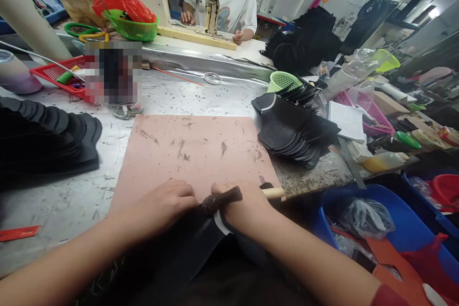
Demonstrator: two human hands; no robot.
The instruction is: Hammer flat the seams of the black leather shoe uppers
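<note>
A black leather-like piece (197, 241) with a white strip (221, 224) along one edge hangs over the near edge of the pink mat (193, 153). My left hand (167, 205) is closed on its upper edge, fingers curled under. Beside it, my right hand (245, 205) is closed round a hammer-like tool. The tool's dark brown end (221, 200) lies between my hands, and a pale wooden part (273, 193) sticks out on the right. The same right hand touches the black piece near the white strip. Its fingertips are partly hidden.
Stacks of black pieces lie left (46, 138) and right (297, 129) of the mat. Behind are a red basket (57, 74), a green basket (283, 81) and a person (233, 5) at a sewing machine (212, 12). A blue tub (322, 215) stands lower right.
</note>
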